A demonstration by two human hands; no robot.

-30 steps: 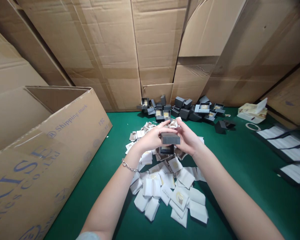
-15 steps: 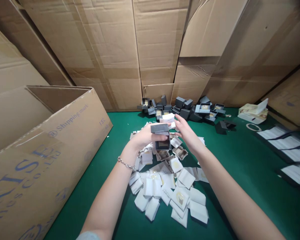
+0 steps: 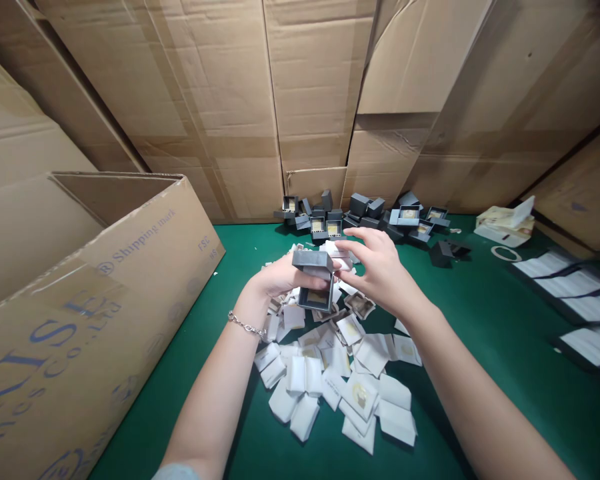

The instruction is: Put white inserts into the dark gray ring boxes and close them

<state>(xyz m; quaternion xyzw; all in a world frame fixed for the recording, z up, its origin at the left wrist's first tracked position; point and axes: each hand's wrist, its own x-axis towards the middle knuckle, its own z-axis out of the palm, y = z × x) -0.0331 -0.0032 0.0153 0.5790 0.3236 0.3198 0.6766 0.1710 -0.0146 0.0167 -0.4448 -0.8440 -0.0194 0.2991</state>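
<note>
My left hand (image 3: 279, 275) grips a small dark grey jewellery box (image 3: 314, 293) with its lid up and tilted toward me; the thumb reaches across its opening. Just behind that box is a folded white paper packet (image 3: 338, 252). The fingers of my right hand (image 3: 380, 267) curl around the packet's right side, with the fingertips on it. Below both hands a heap of white packets (image 3: 353, 393) spreads over the green table, some unfolded, several with a yellowish round mark. The far fingers of my left hand are hidden behind the box.
Several small dark boxes (image 3: 370, 208), some with raised lids, lie along the back cardboard wall (image 3: 220, 100). A large open carton (image 3: 130, 280) stands at left. To the right are a tissue pack (image 3: 506, 225), a white ring (image 3: 506, 254) and dark trays of white cards (image 3: 565, 277).
The box in my left hand has shifted slightly left and down. My right hand has moved in, its fingers bending around the white packet, which sits a little lower.
</note>
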